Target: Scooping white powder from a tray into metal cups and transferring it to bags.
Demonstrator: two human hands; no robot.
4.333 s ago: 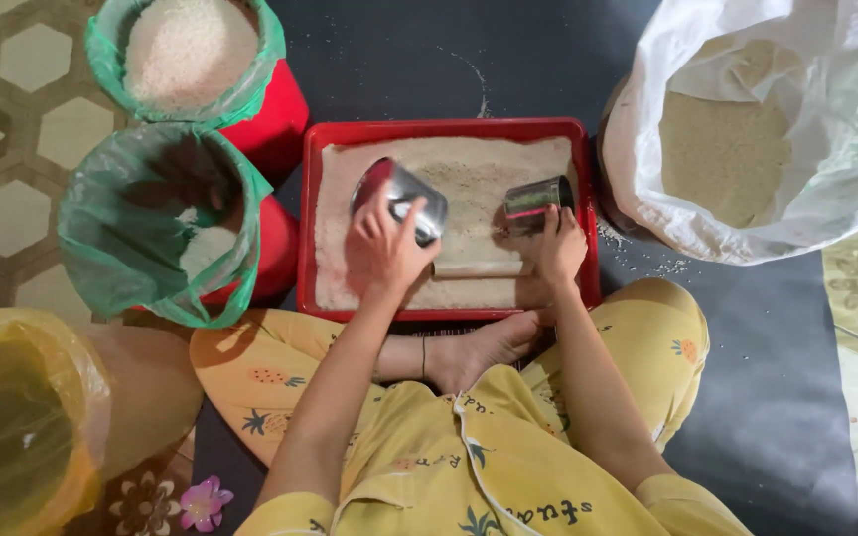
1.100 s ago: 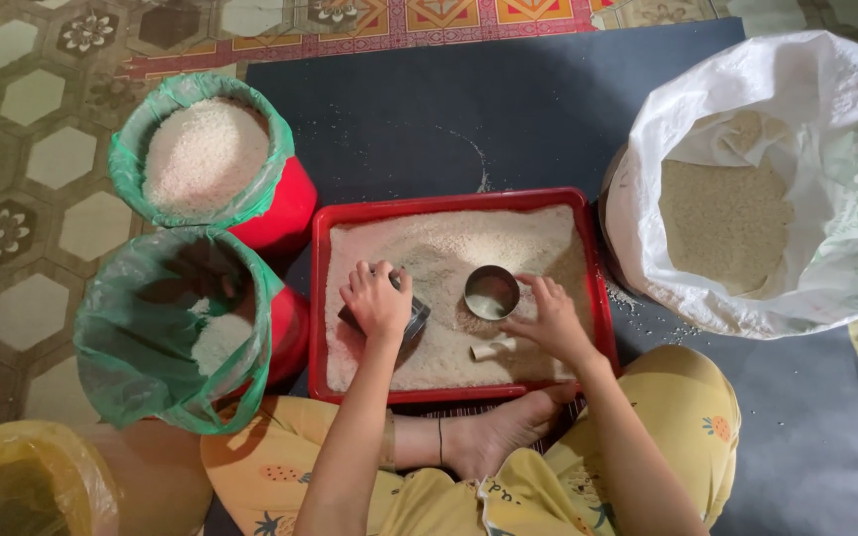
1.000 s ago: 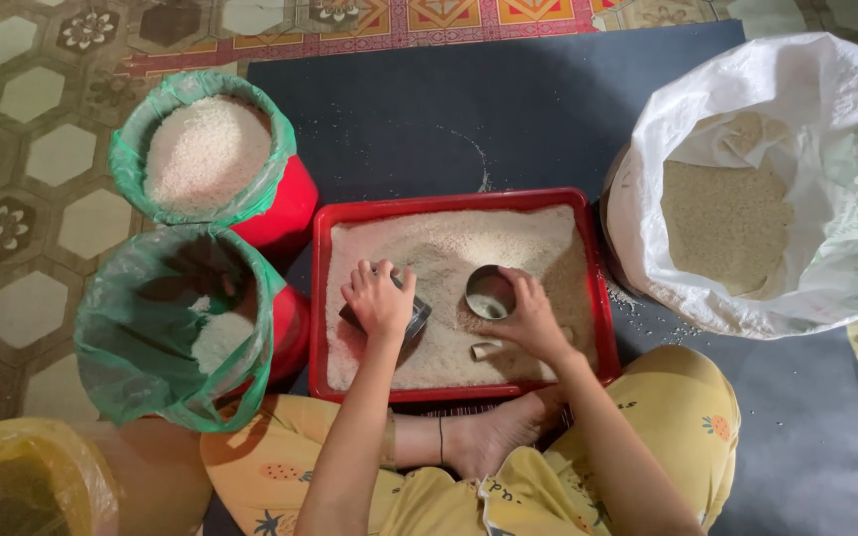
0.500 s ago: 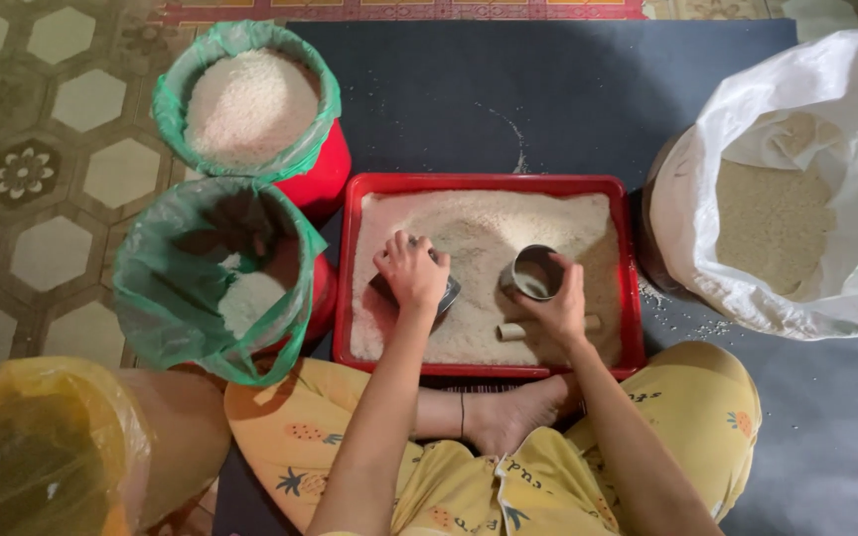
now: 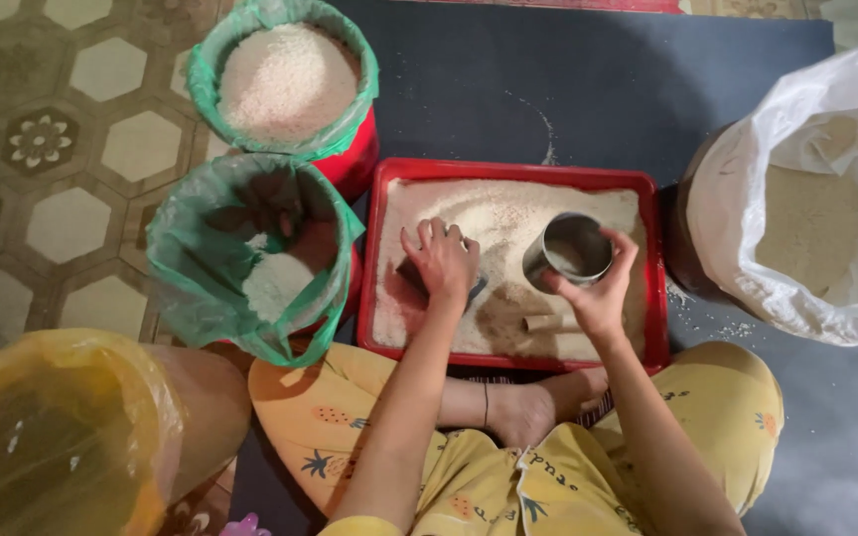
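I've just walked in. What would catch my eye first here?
A red tray of pale grain sits on the dark mat in the middle, with the right hand holding a metal cup over it and the left hand pressed into the grain. A big white sack of grain gapes at right.

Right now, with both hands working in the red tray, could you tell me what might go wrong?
1. The right hand holds the metal cup tilted over the red tray; grain could spill past the rim, as some already lies on the dark mat.
2. The left hand presses a dark scoop near the tray's left wall, so grain may be pushed over it.
3. The white sack stands close and could be bumped.
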